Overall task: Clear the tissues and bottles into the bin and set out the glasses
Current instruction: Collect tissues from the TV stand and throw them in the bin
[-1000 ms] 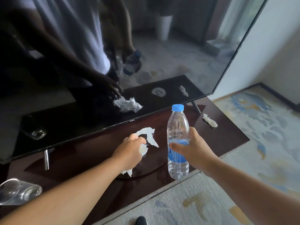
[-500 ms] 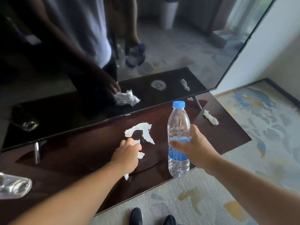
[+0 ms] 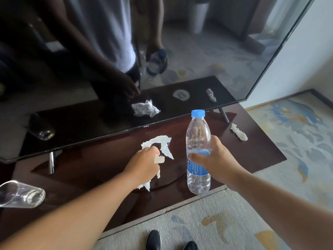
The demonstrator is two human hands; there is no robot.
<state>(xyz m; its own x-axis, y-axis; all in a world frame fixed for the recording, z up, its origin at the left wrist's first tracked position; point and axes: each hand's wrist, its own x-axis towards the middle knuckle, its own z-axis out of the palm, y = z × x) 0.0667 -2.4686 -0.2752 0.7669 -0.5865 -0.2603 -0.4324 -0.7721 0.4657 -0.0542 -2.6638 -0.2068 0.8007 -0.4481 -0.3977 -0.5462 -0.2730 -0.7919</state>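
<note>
While a glass (image 3: 21, 194) lies on its side near the cabinet's (image 3: 261, 156) left front corner, waiting to be set out, my left hand (image 3: 144, 165) clenches round the crumpled tissue (image 3: 162, 141) at mid-top, bunching it so it lifts in one piece. More of it is under my fingers than half a second ago. My right hand (image 3: 216, 159) grips the bottle (image 3: 198, 134) round its middle, upright at the front edge as before; whether its base rests there I cannot tell. Holding both should mean one trip to the bin. A second tissue (image 3: 238, 134) lies near the right end.
</note>
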